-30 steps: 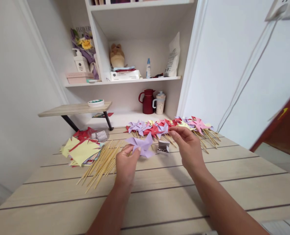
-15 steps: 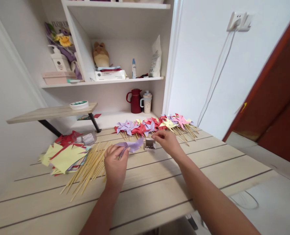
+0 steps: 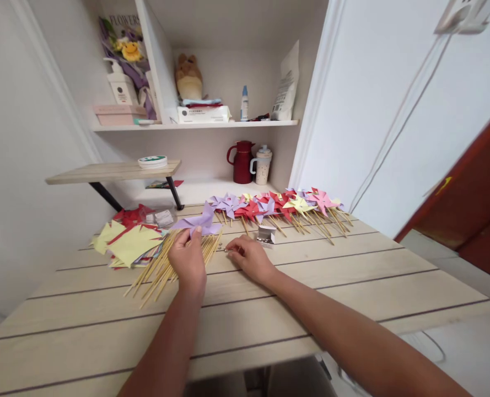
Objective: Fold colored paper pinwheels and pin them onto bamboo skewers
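Note:
My left hand (image 3: pixel 190 259) pinches a folded purple paper pinwheel (image 3: pixel 201 220) between thumb and fingers, above a spread of thin wooden sticks (image 3: pixel 157 275). My right hand (image 3: pixel 253 260) rests low at the tabletop, its thumb and fingertips drawn together beside a few tiny metallic bits (image 3: pixel 220 246). Whatever lies between those fingertips is too small to make out. Just behind the right hand stands a small open box (image 3: pixel 266 235) with dark, shiny small pieces inside. Finished pinwheels on sticks (image 3: pixel 269 207), in purple, red, yellow and pink, lie in a row farther back.
Cut yellow and red paper sheets (image 3: pixel 135 245) are piled at the left, with a clear plastic box (image 3: pixel 162 218) behind. A raised wooden stand (image 3: pixel 116 171) carries a round white container (image 3: pixel 152 161). A red jug (image 3: pixel 243 162) and a cup (image 3: pixel 263 165) stand on the shelf.
My right hand has come down and left from above the small box to the tabletop bits. The purple pinwheel now faces up more openly in my left hand. The view has shifted.

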{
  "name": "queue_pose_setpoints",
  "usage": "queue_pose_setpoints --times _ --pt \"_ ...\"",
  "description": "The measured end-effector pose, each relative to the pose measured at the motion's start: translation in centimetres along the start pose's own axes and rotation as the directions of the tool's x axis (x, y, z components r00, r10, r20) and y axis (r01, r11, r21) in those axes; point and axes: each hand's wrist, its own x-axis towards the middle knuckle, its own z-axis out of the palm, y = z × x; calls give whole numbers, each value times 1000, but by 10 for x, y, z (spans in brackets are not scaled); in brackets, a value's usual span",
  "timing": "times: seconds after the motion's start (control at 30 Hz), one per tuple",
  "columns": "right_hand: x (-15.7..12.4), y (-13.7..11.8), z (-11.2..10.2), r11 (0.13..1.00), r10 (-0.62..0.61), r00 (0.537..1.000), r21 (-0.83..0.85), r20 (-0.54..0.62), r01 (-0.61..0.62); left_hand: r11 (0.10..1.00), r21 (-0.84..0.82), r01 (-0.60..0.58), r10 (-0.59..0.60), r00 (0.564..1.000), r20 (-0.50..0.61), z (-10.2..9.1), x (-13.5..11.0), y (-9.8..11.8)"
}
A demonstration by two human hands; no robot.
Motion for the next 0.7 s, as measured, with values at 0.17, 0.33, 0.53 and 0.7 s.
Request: queue_pose_setpoints --times 0.17,0.33,0.53,0.7 --pt "6 6 5 995 20 1000 -101 -9 -21 963 -202 179 -189 982 -29 0 1 -6" --pt "8 6 7 974 26 998 -226 56 -12 968 -199 153 -163 986 -35 0 -1 -2" --pt "9 4 8 970 44 997 -241 71 -26 979 -180 95 -99 995 -14 1 -3 0" --pt "9 3 8 972 54 995 -233 79 -34 983 -161 92 -97 995 -23 1 -4 3"
